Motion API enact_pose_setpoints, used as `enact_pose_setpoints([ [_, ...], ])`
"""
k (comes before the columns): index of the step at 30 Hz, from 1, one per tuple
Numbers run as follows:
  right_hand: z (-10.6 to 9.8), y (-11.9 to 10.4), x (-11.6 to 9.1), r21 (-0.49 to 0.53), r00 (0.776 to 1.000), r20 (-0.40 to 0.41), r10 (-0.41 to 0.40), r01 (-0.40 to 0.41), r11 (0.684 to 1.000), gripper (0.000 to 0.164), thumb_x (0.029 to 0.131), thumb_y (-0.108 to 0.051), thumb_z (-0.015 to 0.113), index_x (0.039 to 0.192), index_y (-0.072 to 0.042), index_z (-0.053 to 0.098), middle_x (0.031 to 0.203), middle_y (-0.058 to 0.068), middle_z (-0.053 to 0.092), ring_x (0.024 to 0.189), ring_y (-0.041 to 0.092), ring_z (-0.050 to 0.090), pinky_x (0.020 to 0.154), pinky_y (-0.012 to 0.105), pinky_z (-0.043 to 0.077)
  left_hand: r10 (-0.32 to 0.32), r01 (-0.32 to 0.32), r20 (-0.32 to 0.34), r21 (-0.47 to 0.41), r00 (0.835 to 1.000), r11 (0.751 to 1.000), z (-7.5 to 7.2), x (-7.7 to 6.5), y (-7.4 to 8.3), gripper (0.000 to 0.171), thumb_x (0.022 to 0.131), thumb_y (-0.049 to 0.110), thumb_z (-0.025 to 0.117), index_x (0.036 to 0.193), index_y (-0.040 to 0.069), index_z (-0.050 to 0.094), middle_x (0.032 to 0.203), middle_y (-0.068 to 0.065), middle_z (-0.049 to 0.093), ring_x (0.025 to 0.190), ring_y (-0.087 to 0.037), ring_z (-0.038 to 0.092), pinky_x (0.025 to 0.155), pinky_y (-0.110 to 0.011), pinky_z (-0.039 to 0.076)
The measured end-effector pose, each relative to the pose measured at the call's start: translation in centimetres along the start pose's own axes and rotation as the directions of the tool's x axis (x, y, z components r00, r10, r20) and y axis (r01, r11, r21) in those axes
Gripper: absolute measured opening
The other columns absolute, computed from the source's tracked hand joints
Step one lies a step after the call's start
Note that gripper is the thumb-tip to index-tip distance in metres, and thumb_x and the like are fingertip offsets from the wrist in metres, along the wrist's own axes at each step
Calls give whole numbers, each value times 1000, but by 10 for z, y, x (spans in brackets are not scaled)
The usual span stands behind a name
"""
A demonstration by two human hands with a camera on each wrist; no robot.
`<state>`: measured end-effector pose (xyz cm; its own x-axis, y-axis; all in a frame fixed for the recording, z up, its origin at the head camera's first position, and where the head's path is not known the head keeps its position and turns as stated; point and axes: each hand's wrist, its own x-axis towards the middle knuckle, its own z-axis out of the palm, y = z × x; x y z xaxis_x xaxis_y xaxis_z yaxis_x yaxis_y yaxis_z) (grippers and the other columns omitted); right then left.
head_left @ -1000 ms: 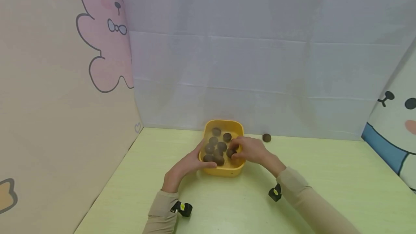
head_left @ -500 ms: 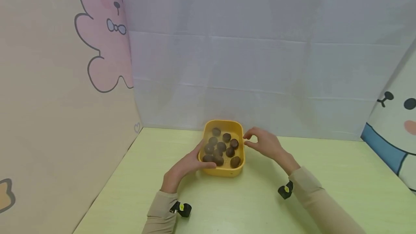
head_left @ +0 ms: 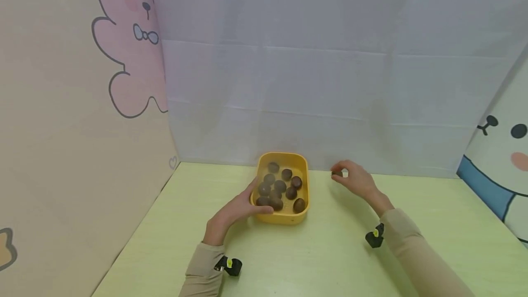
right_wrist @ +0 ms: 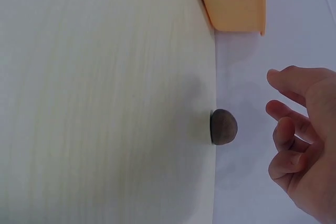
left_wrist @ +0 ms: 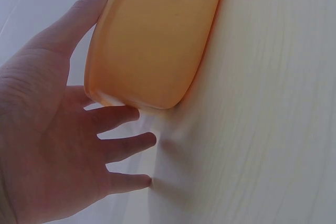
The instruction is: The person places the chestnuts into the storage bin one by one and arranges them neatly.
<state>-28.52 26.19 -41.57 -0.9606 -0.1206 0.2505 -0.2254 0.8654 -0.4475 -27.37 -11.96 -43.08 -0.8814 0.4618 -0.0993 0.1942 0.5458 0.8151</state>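
Note:
My left hand [head_left: 239, 207] holds the left near corner of a yellow plastic container [head_left: 306, 196], thumb along its near side and fingers at its left wall. In the left wrist view, the ring and little fingers [left_wrist: 128, 148] spread free of the wall. Several dark brown chestnuts [head_left: 291, 193] lie inside the container. To its right, a lone chestnut [right_wrist: 224, 127] sits at the table's back edge. My right hand [head_left: 358, 180] is beside this chestnut, fingers loosely bent. The right wrist view shows a gap between its fingertips and the chestnut.
The pale wood-grain table [head_left: 284, 255] meets a whitish cloth backdrop [head_left: 321, 81] just behind the container. A beige panel with a pink cartoon bear [head_left: 136, 58] stands on the left. Another cartoon-printed panel [head_left: 503, 164] borders the right.
My right hand has come out of the container, leaving a chestnut inside, and moved right to the lone chestnut at the back edge. The left hand stays on the container.

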Motion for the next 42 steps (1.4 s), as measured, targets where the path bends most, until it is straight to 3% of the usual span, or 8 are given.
enact_pose_setpoints([
  [6, 1, 18, 3, 14, 1000, 4, 30, -30, 999, 29, 93, -21, 68, 117, -5, 69, 116, 18, 65, 112, 39, 59, 90, 59, 47, 6, -6, 5, -8, 1000, 1000, -1, 1, 0, 114, 77, 54, 81, 161, 28, 8, 165, -8, 23, 149, -34, 26, 116, -56, 29],
  [12, 5, 27, 6, 21, 998, 23, 58, -58, 998, 37, 93, -24, 67, 123, -4, 66, 121, 21, 61, 113, 42, 57, 88, 60, 48, 3, -3, 0, -6, 1000, 1000, 0, 1, -2, 114, 77, 54, 80, 161, 28, 9, 164, -9, 24, 148, -35, 28, 115, -57, 30],
  [20, 13, 35, 14, 21, 994, 80, 75, -77, 997, 45, 90, -20, 69, 129, 2, 61, 124, 27, 59, 116, 46, 54, 95, 61, 44, -1, 1, 2, 0, 1000, 1000, 2, 1, -2, 115, 76, 55, 80, 161, 27, 8, 165, -7, 23, 149, -33, 28, 117, -56, 29],
  [29, 16, 39, 18, -14, 985, 100, 139, -139, 990, 38, 88, -22, 70, 122, -6, 64, 119, 19, 67, 113, 41, 60, 86, 57, 48, -1, 1, 0, 4, 1000, 1000, 1, 2, -3, 114, 76, 57, 79, 161, 29, 8, 165, -6, 23, 149, -32, 27, 117, -55, 29],
  [37, 14, 34, 20, -49, 981, 141, 131, -125, 991, 38, 87, -25, 72, 119, -5, 63, 117, 18, 68, 108, 38, 62, 82, 55, 50, -4, 4, 1, -1, 1000, 1000, 1, 3, -4, 114, 76, 57, 79, 161, 29, 8, 165, -5, 22, 150, -31, 26, 117, -55, 28],
  [42, 15, 35, 19, -57, 983, 123, 134, -128, 990, 39, 87, -28, 72, 118, -7, 63, 115, 16, 69, 105, 36, 64, 81, 54, 51, 8, -8, 4, -4, 1000, 1000, 2, 4, -4, 116, 76, 56, 80, 161, 29, 7, 165, -5, 22, 150, -31, 26, 117, -55, 28],
])
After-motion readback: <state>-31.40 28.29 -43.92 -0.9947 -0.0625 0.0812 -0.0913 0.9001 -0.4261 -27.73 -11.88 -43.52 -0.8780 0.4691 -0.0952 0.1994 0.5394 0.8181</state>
